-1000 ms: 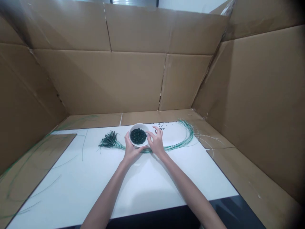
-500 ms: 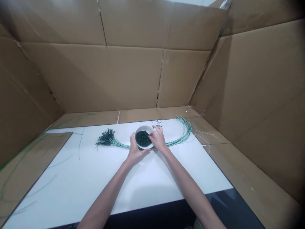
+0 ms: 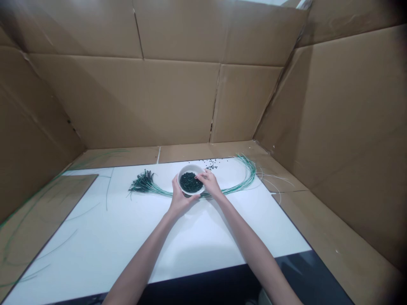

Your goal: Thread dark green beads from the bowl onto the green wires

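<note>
A white bowl [image 3: 192, 168] stands in the middle of the view, partly filled with small dark green pieces like beads [image 3: 190, 182]. My left hand [image 3: 179, 197] grips the bowl from its left and near side, thumb along the near rim. My right hand [image 3: 210, 183] is over the bowl's right rim, its fingertips pinched together just above the pieces; whatever lies between them is too small to make out. Behind my hands runs a bundle of thin green wires [image 3: 235, 187], curving up at the right and ending in a dark tufted head [image 3: 142, 182] at the left.
Small dark pieces [image 3: 211, 164] lie scattered on the white board [image 3: 121, 237] beyond the bowl. Loose green strands [image 3: 60, 245] cross the board and cardboard at the left. Cardboard walls [image 3: 178, 101] rise at the back and both sides.
My right fingertips have risen a little from within the pieces toward the bowl's right rim. The bowl has tilted or shifted slightly away and left, with my left hand still on it.
</note>
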Action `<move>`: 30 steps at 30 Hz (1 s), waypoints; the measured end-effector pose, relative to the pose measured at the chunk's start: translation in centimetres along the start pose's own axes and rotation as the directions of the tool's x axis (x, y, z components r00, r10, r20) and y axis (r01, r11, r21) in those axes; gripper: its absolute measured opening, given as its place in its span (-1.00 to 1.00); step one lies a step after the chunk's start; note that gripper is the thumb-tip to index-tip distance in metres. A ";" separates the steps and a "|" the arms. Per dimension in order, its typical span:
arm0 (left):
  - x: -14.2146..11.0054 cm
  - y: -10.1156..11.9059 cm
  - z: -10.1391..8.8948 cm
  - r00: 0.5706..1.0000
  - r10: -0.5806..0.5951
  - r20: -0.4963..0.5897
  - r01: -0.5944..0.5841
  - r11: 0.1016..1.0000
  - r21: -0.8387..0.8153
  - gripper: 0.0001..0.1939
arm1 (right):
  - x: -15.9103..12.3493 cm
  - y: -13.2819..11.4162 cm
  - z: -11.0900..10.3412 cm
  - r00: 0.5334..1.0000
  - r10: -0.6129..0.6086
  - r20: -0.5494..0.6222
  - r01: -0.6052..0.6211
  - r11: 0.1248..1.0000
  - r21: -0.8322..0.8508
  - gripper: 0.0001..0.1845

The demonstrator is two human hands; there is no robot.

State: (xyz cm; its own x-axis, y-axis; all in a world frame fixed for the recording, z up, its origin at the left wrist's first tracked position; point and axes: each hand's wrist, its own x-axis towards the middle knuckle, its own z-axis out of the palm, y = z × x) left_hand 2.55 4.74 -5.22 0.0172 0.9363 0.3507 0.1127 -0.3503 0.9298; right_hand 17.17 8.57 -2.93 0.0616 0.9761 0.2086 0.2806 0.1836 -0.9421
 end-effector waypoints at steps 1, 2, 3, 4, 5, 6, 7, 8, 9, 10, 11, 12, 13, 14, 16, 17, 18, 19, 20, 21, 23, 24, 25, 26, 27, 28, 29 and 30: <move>0.0 0.1 0.0 1.000 0.002 -0.001 -0.002 1.000 0.009 0.00 | 0.0 -0.1 0.0 1.000 0.021 0.007 -0.021 0.999 0.027 -0.75; 0.0 0.2 0.0 1.000 0.006 -0.004 -0.005 1.000 0.020 0.00 | 0.0 -0.1 -0.1 0.999 0.038 0.017 -0.039 0.998 0.049 -0.74; 0.0 0.2 -0.1 1.000 0.010 -0.005 -0.010 0.999 0.032 0.00 | 0.0 -0.1 -0.1 0.998 0.050 0.030 -0.052 0.996 0.070 -0.73; 0.0 0.2 -0.1 1.000 0.015 -0.005 -0.015 0.999 0.042 0.00 | 0.1 -0.2 -0.1 0.997 0.057 0.044 -0.061 0.994 0.088 -0.72; 0.1 0.1 -0.1 1.000 0.019 -0.005 -0.019 0.999 0.049 0.00 | 0.1 -0.2 -0.1 0.997 0.060 0.053 -0.065 0.992 0.105 -0.71; 0.1 0.1 -0.1 1.000 0.022 -0.003 -0.021 0.998 0.053 0.00 | 0.1 -0.2 0.0 0.996 0.061 0.059 -0.068 0.991 0.118 -0.71; 0.1 0.0 -0.1 1.000 0.024 -0.002 -0.023 0.998 0.057 0.01 | 0.1 -0.2 0.0 0.996 0.062 0.061 -0.070 0.989 0.128 -0.70; 0.1 0.0 -0.1 1.000 0.025 -0.003 -0.024 0.998 0.062 0.01 | 0.1 -0.1 0.0 0.996 0.062 0.061 -0.070 0.988 0.134 -0.70; 0.1 -0.1 -0.2 1.000 0.026 -0.004 -0.026 0.997 0.068 0.01 | 0.1 -0.1 0.0 0.996 0.063 0.060 -0.071 0.988 0.138 -0.70; 0.1 -0.2 -0.2 1.000 0.028 -0.004 -0.028 0.997 0.074 0.01 | 0.1 -0.1 0.1 0.996 0.065 0.060 -0.073 0.987 0.141 -0.70; 0.1 -0.2 -0.2 1.000 0.030 -0.001 -0.030 0.997 0.077 0.01 | 0.1 -0.1 0.1 0.996 0.066 0.061 -0.074 0.987 0.145 -0.69; 0.1 -0.3 -0.2 0.999 0.032 0.001 -0.032 0.996 0.079 0.01 | 0.1 -0.1 0.1 0.996 0.064 0.065 -0.074 0.986 0.152 -0.69; 0.1 -0.3 -0.2 0.999 0.033 0.004 -0.033 0.996 0.080 0.01 | 0.1 -0.1 0.1 0.996 0.060 0.070 -0.070 0.985 0.160 -0.69; 0.1 -0.4 -0.2 0.999 0.035 0.006 -0.035 0.996 0.080 0.01 | 0.1 -0.1 0.1 0.996 0.054 0.074 -0.065 0.983 0.169 -0.68; 0.1 -0.4 -0.3 0.999 0.040 0.006 -0.040 0.996 0.078 0.01 | 0.1 0.0 0.1 0.995 0.050 0.082 -0.064 0.981 0.185 -0.67; 0.1 -0.4 -0.3 0.999 0.043 0.003 -0.043 0.996 0.077 0.01 | 0.1 0.0 0.1 0.995 0.055 0.082 -0.071 0.979 0.193 -0.67; 0.0 -0.4 -0.3 0.999 0.047 0.002 -0.047 0.996 0.075 0.00 | 0.1 0.0 0.1 0.995 0.064 0.081 -0.079 0.976 0.201 -0.66; 0.0 -0.4 -0.3 0.999 0.049 0.002 -0.049 0.996 0.073 0.00 | 0.1 0.0 0.1 0.994 0.069 0.082 -0.085 0.974 0.210 -0.66; 0.0 -0.4 -0.3 0.999 0.050 0.003 -0.050 0.996 0.070 0.00 | 0.1 0.0 0.0 0.994 0.072 0.082 -0.088 0.972 0.218 -0.66; 0.0 -0.4 -0.3 0.999 0.049 0.005 -0.049 0.997 0.067 0.00 | 0.1 0.0 0.0 0.994 0.071 0.083 -0.089 0.970 0.227 -0.66; 0.0 -0.3 -0.2 0.999 0.047 0.008 -0.048 0.997 0.059 0.00 | 0.1 0.0 0.0 0.994 0.071 0.082 -0.088 0.967 0.240 -0.66; 0.0 -0.3 -0.2 0.999 0.046 0.009 -0.047 0.997 0.057 0.00 | 0.1 0.0 0.0 0.994 0.072 0.081 -0.090 0.965 0.245 -0.66; 0.0 -0.3 -0.2 0.999 0.046 0.008 -0.046 0.997 0.056 0.00 | 0.1 0.0 0.0 0.994 0.076 0.079 -0.093 0.964 0.248 -0.66; 0.0 -0.3 -0.2 0.999 0.046 0.006 -0.046 0.997 0.056 0.00 | 0.1 0.0 0.0 0.994 0.079 0.079 -0.096 0.964 0.249 -0.66; 0.0 -0.2 -0.2 0.999 0.047 0.003 -0.047 0.997 0.055 0.00 | 0.1 0.0 0.0 0.994 0.082 0.079 -0.099 0.963 0.250 -0.66; 0.0 -0.2 -0.1 0.999 0.047 0.001 -0.047 0.997 0.054 0.00 | 0.1 0.0 0.1 0.993 0.086 0.078 -0.103 0.962 0.252 -0.66; -0.1 -0.2 -0.1 0.999 0.047 -0.001 -0.046 0.998 0.051 0.00 | 0.1 0.0 0.1 0.993 0.091 0.078 -0.108 0.961 0.253 -0.66; -0.1 -0.2 -0.1 0.999 0.046 -0.004 -0.046 0.998 0.049 0.00 | 0.1 0.0 0.1 0.992 0.099 0.078 -0.115 0.960 0.254 -0.66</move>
State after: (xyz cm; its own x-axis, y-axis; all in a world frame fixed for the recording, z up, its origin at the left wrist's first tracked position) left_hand 2.39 4.75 -5.42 0.0184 0.9190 0.3937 0.1599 -0.3914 0.9062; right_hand 17.09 8.68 -2.91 0.0144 0.9955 0.0937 0.0187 0.0934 -0.9954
